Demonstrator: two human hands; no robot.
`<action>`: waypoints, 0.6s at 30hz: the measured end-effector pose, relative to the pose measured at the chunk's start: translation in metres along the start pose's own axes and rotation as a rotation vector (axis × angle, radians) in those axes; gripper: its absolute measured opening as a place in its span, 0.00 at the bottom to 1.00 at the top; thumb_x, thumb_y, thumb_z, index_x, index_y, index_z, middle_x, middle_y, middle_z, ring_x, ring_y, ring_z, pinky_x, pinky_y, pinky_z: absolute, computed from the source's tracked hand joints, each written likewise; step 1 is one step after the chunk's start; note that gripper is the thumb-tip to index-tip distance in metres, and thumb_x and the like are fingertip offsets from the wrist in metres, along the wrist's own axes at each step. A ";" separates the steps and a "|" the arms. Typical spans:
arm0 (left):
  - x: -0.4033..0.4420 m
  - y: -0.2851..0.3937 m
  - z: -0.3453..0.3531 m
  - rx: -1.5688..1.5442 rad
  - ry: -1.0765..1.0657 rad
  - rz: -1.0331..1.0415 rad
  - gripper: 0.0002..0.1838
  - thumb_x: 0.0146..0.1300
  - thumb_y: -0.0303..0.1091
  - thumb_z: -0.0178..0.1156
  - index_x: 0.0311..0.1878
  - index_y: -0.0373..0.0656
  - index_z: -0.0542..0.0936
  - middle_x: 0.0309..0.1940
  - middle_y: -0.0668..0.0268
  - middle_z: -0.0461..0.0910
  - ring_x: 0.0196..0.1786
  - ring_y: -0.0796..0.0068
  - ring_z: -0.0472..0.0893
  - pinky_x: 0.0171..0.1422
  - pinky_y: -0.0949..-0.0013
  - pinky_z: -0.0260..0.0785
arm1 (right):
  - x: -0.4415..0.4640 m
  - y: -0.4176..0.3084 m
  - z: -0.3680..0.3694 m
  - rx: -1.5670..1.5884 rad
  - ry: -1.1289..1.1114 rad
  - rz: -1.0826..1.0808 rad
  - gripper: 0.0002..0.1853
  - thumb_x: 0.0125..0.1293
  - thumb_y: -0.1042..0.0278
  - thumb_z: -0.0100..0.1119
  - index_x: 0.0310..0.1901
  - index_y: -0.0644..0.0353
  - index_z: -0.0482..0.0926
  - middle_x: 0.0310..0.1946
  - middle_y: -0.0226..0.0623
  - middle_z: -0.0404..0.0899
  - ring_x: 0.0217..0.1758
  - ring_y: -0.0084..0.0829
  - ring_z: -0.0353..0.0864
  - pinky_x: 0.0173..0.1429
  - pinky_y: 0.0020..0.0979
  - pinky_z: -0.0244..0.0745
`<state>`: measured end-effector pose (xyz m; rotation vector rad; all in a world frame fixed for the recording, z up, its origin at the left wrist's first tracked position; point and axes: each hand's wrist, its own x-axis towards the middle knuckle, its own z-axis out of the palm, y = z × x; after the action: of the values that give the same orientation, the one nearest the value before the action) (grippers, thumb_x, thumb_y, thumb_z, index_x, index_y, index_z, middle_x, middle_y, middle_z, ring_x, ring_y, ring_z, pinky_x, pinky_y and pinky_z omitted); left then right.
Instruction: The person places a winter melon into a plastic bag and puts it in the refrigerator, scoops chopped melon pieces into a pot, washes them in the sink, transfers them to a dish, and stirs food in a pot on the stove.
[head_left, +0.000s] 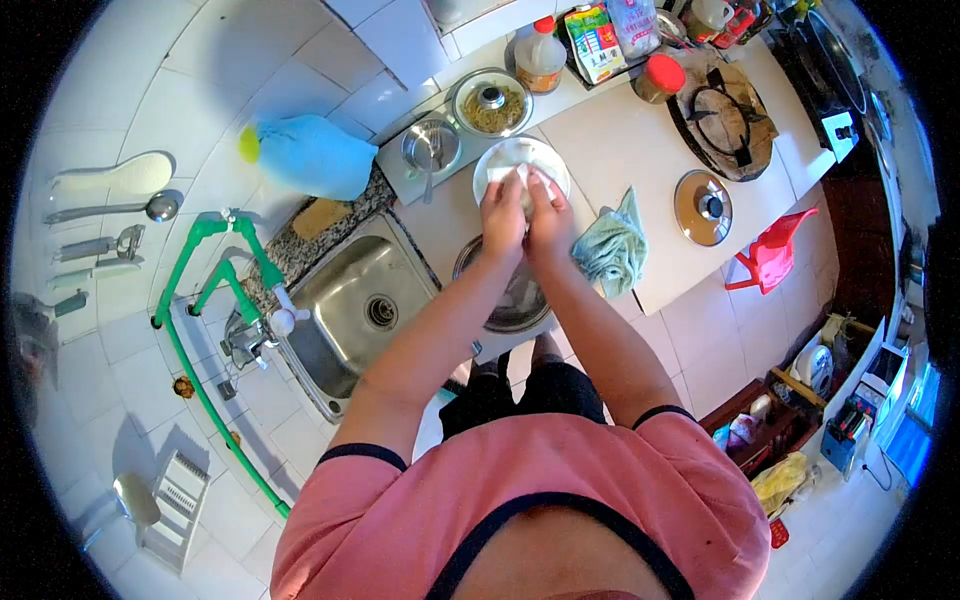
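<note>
My left hand (504, 212) and my right hand (549, 210) are close together at the near rim of a white bowl (483, 168). The fingers of both curl around a small pale lump (526, 198) between them, mostly covered by the hands. Its exact kind is not clear. Something white shows at the fingertips inside the bowl. Just below my wrists stands a round metal pot or basin (515, 312), partly hidden by my forearms. A crumpled green cloth (612, 248) lies right of my right wrist.
A steel sink (345, 300) is at left, with green pipes (185, 265) on the wall. Behind the bowl stand a lidded glass dish (492, 102), a small pan (430, 147) and a red-capped bottle (540, 62). Right are a glass lid (703, 208) and a gas burner (722, 118).
</note>
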<state>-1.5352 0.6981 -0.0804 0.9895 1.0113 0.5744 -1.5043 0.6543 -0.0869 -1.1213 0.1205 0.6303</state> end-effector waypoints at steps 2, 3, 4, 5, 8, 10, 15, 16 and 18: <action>0.033 -0.017 0.005 0.007 -0.102 0.003 0.16 0.63 0.39 0.52 0.48 0.38 0.74 0.42 0.62 0.76 0.45 0.73 0.75 0.50 0.70 0.66 | 0.026 0.008 -0.005 0.030 0.037 -0.001 0.16 0.63 0.63 0.55 0.49 0.61 0.77 0.44 0.36 0.77 0.46 0.24 0.74 0.52 0.24 0.67; 0.048 -0.028 0.006 0.005 -0.103 0.000 0.16 0.63 0.39 0.52 0.48 0.38 0.74 0.42 0.62 0.76 0.45 0.73 0.75 0.50 0.70 0.66 | 0.034 0.011 -0.009 0.028 0.039 -0.002 0.16 0.63 0.63 0.55 0.49 0.61 0.77 0.44 0.36 0.77 0.46 0.24 0.74 0.52 0.24 0.67; 0.063 -0.045 0.004 0.061 -0.109 0.093 0.14 0.63 0.38 0.53 0.45 0.37 0.75 0.37 0.63 0.77 0.40 0.75 0.75 0.45 0.72 0.67 | 0.040 0.012 -0.012 -0.046 0.016 -0.022 0.15 0.64 0.64 0.53 0.49 0.61 0.77 0.42 0.34 0.77 0.45 0.24 0.74 0.51 0.24 0.68; 0.078 -0.063 0.000 0.117 -0.115 0.184 0.13 0.62 0.37 0.53 0.41 0.36 0.76 0.32 0.65 0.78 0.36 0.78 0.75 0.39 0.74 0.67 | 0.045 0.013 -0.014 -0.119 -0.006 -0.040 0.14 0.65 0.65 0.51 0.48 0.61 0.77 0.40 0.33 0.78 0.43 0.23 0.74 0.49 0.24 0.69; 0.100 -0.076 -0.016 0.473 -0.161 0.329 0.12 0.61 0.36 0.54 0.41 0.37 0.77 0.32 0.58 0.79 0.35 0.65 0.78 0.40 0.66 0.69 | 0.068 0.039 -0.032 -0.483 -0.025 -0.120 0.14 0.64 0.65 0.53 0.48 0.61 0.77 0.40 0.35 0.78 0.39 0.25 0.75 0.48 0.24 0.70; 0.102 -0.069 -0.023 0.773 -0.208 0.345 0.11 0.59 0.33 0.54 0.43 0.40 0.78 0.40 0.53 0.78 0.45 0.51 0.76 0.49 0.59 0.68 | 0.076 0.050 -0.044 -0.645 -0.058 -0.218 0.15 0.62 0.66 0.54 0.48 0.62 0.77 0.44 0.39 0.76 0.41 0.30 0.76 0.50 0.27 0.70; 0.101 -0.057 -0.034 0.928 -0.350 0.712 0.16 0.53 0.27 0.54 0.48 0.41 0.76 0.50 0.52 0.74 0.55 0.54 0.71 0.60 0.60 0.63 | 0.084 0.053 -0.064 -1.168 -0.189 -0.679 0.22 0.52 0.71 0.59 0.52 0.61 0.73 0.55 0.51 0.67 0.54 0.47 0.70 0.58 0.39 0.67; 0.099 -0.052 -0.037 1.017 -0.390 0.763 0.19 0.51 0.25 0.53 0.50 0.42 0.75 0.52 0.52 0.72 0.58 0.55 0.69 0.63 0.60 0.61 | 0.078 0.040 -0.060 -1.239 -0.278 -0.712 0.24 0.52 0.75 0.56 0.54 0.61 0.70 0.58 0.50 0.63 0.58 0.49 0.65 0.60 0.40 0.64; 0.093 -0.043 -0.043 1.045 -0.424 0.805 0.23 0.50 0.24 0.53 0.53 0.44 0.73 0.50 0.52 0.74 0.56 0.54 0.70 0.61 0.58 0.62 | 0.072 0.031 -0.057 -1.306 -0.375 -0.734 0.27 0.51 0.79 0.53 0.57 0.61 0.68 0.61 0.50 0.59 0.62 0.52 0.61 0.63 0.41 0.61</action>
<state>-1.5336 0.7687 -0.1665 2.3856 0.4445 0.4183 -1.4494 0.6427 -0.1656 -2.0883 -1.1320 0.1726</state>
